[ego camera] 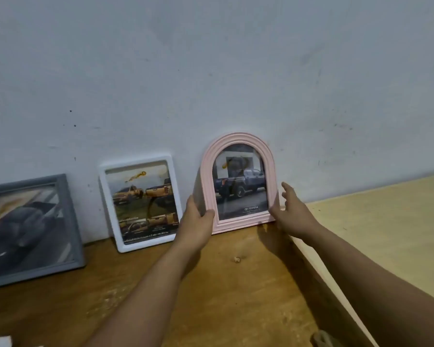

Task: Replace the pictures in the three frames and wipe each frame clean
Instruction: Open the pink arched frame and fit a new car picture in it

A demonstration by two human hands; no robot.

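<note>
1. Pink plastic, arch-topped and ribbed: that pink frame (238, 182) stands upright on the brown wooden tabletop (211, 296) with its back against the pale wall (211, 71).
2. My left hand (197, 219) is closed on its lower left edge, thumb across the front rim and the other fingers out of sight behind.
3. My right hand (290, 211) sits at the lower right corner with the fingers spread and loose; the thumb side touches or nearly touches the rim, and I cannot tell which.
4. Behind its glass is a picture of a dark blue pickup truck (241, 187), with a Toyota logo printed near the bottom.
5. Just to the left, a white frame (139, 202) with rounded corners leans back against the wall, holding a picture of yellow pickups.
6. Further left, a grey frame (33, 229) also leans on the wall, partly cut off by the edge of view; its picture is blurred and greyish.
7. On the right, a lighter plywood surface (386, 234) butts up to the tabletop, starting just beside my right hand.
8. One small pale crumb (236, 259) lies on the wood in front of the pink frame.
</note>
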